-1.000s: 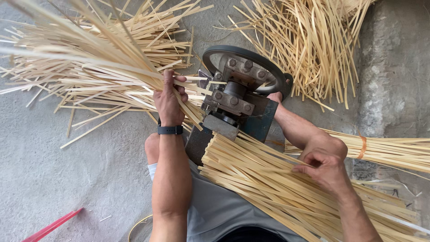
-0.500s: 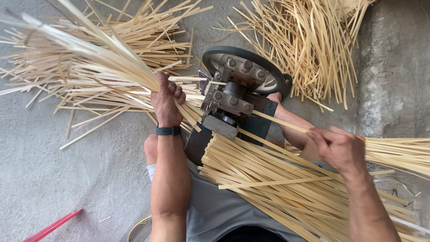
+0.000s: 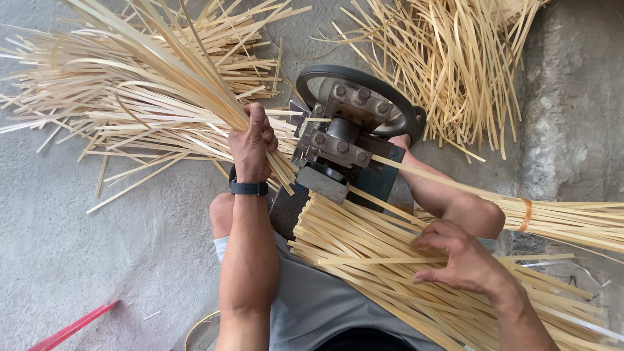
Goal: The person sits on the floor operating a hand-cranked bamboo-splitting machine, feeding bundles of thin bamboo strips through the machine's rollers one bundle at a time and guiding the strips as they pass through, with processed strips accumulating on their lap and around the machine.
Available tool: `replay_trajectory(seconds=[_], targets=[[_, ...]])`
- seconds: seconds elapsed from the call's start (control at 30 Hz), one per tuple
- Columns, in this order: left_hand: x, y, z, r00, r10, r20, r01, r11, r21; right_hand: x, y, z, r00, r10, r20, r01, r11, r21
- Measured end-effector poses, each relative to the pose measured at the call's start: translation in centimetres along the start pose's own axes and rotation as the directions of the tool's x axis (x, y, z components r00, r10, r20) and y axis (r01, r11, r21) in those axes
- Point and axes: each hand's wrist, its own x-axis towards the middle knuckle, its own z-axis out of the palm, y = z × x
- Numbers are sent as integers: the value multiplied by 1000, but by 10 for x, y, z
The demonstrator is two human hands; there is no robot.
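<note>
Left hand [image 3: 252,146] is clamped tight around a bundle of split strips [image 3: 162,78] — pale bamboo-like slats, gripped at their near ends just left of the machine [image 3: 341,140]. That bundle's long axis runs from the fist up and out to the upper left, fanning wide over the concrete floor [image 3: 78,260]; the short ends below the fist point down-right toward the machine's left side. A dark wristband [image 3: 249,188] sits on the left wrist. Right hand [image 3: 458,260] rests fingers spread and flat on a stack of uncut strips [image 3: 390,273], not closed on anything — palm down, pressing on top. The stack lies across the person's lap, long axis from the machine's near edge down to the lower right corner, near ends butted against the machine body. One single strip [image 3: 448,185] runs out of the machine's right side toward the right, passing over the knee. The machine is a small dark metal block with bolts on top and a round handwheel [image 3: 364,84] on its far side, standing on the floor between the legs. Tied bundle [image 3: 572,218] with an orange band lies at the right, axis roughly horizontal. Loose pile of strips [image 3: 442,58] sits top right. Red stick [image 3: 71,328] at bottom left on the floor.
</note>
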Motion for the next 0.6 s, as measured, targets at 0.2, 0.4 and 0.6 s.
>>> replay_trajectory(seconds=[0.2,0.4,0.6], targets=[[0,-2,0,1000,-25,0,25,1000,2,-19,35,13,971,35,-238,34,960,279],[0,-2,-1,1000,-27,6,27,1000,-9,2,60,-19,881,33,-473,22,994,111],[0,-4,-2,1000,-25,-1,25,1000,-11,4,66,-43,874,73,-481,-77,997,10]])
